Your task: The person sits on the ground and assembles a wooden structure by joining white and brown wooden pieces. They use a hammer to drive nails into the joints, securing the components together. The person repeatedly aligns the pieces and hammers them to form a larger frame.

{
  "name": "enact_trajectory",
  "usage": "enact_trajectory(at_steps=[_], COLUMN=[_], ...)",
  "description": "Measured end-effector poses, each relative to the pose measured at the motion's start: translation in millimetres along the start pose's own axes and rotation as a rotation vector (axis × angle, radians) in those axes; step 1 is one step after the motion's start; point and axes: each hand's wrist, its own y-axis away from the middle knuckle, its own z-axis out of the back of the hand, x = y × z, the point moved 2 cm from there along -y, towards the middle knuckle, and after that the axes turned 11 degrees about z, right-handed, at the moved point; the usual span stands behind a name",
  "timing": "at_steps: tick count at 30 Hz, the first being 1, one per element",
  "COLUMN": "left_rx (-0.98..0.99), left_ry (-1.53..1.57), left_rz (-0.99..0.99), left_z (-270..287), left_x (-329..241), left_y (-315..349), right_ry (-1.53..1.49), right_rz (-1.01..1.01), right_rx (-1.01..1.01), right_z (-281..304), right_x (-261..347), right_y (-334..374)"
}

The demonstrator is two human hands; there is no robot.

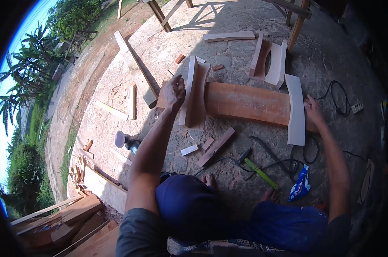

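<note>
A long reddish-brown plank [247, 103] lies across the ground in front of me, with a pale curved wooden piece set across it near each end. My left hand [175, 93] is closed beside the left curved piece [194, 96]; a thin nail [170, 73] with a small head sticks up from its fingers. At the plank's other end, my right hand [315, 112] has its fingers bent against the outer edge of the right curved piece [295, 111]. Its fingertips are partly hard to make out. A hammer with a green handle [262, 174] lies near my feet.
Wood offcuts [216, 147] and a dark cable [271, 150] lie on the near side, beside a blue and white packet [299, 184]. Beyond stand joined curved pieces [269, 62] and wooden trestle legs [298, 28]. A long beam [136, 68] and a wood pile [59, 216] are left.
</note>
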Motion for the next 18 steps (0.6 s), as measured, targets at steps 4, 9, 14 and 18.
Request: enact_trajectory(at_steps=[4, 9, 14, 18], left_rx=[-0.123, -0.232, -0.562, -0.007], left_ry=[0.563, 0.615, -0.208, 0.081], left_rz=[0.173, 0.284, -0.098, -0.436], left_z=[6.4, 23.3, 27.9, -2.4], left_x=[32.8, 139.6, 82.1, -44.0], left_y=[27.0, 81.0, 123.8, 94.6], right_ry=[0.134, 0.035, 0.068, 0.060], right_rz=[0.029, 0.109, 0.371, 0.483], right_rx=[0.009, -0.052, -0.079, 0.086], right_z=[0.7, -3.2, -6.7, -48.8], right_x=[-7.6, 54.2, 110.0, 140.0], right_y=[4.3, -6.5, -12.6, -26.6])
